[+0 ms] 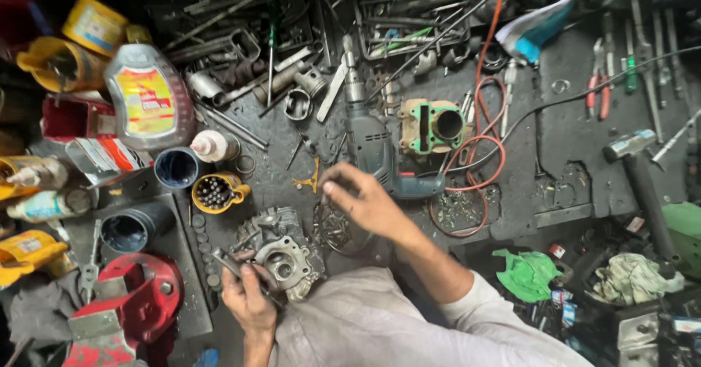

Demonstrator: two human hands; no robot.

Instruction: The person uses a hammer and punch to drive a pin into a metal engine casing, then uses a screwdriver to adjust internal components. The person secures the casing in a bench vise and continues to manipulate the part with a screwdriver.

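The grey cast-metal engine part (281, 254) lies at six o'clock on the dark, greasy desk (526, 162). The left hand (247, 297), just at its seven o'clock, is closed on a dark metal tool (232, 263) touching it. The right hand (365, 203), at its two o'clock, hovers with fingers loosely curled beside a blue-grey electric drill (376, 148). At ten o'clock stands a clear plastic bottle with a yellow-and-red label (146, 97).
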